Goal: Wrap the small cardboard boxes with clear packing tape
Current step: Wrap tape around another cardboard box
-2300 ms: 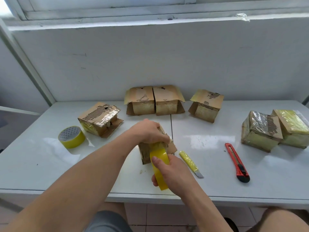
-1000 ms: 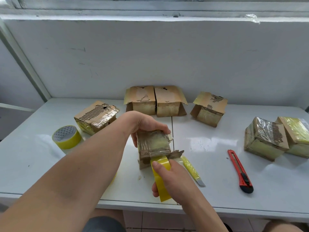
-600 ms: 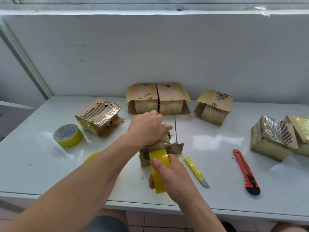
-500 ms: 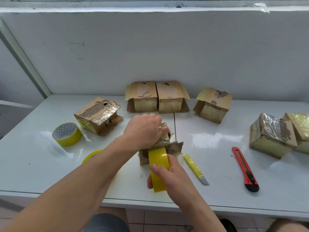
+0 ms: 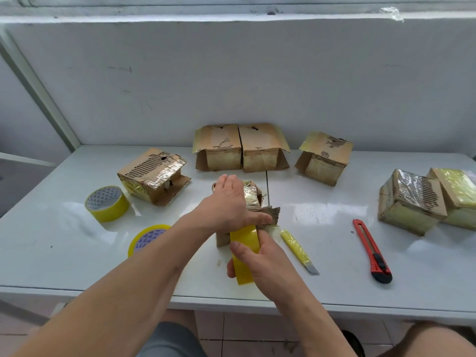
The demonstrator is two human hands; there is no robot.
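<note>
two boxes at far right look fully wrapped; four behind wait. mid-surface, the left hand presses the current box flat-fingered while the right hand grips the tape roll.

No readable text shows; the dark marks on the cardboard boxes are illegible.

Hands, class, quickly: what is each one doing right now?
Left hand: open, pressing flat on the cardboard box.
Right hand: closed around the yellow tape roll, held against the box.
</note>
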